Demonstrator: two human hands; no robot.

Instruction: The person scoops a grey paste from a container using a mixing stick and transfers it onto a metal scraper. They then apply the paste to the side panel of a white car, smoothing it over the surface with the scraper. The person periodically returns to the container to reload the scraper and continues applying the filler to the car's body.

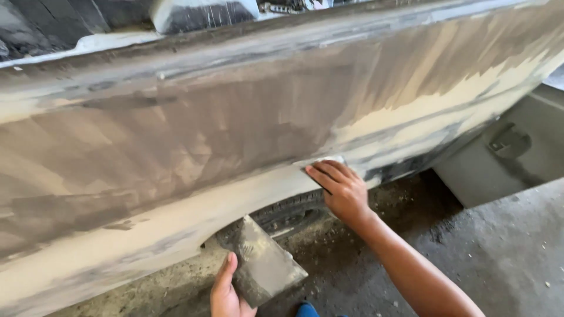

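Note:
A car body side panel fills the view, coated in brown and cream filler with grey streaks. My right hand presses a small flat spreader against the panel's lower edge, above the wheel arch; the fingers hide most of the spreader. My left hand holds a square metal board smeared with grey filler, low at the bottom edge of the view.
A black tyre shows in the wheel arch under the panel. Dirty concrete floor lies to the right, with a raised step behind it. Dark masked window parts run along the top.

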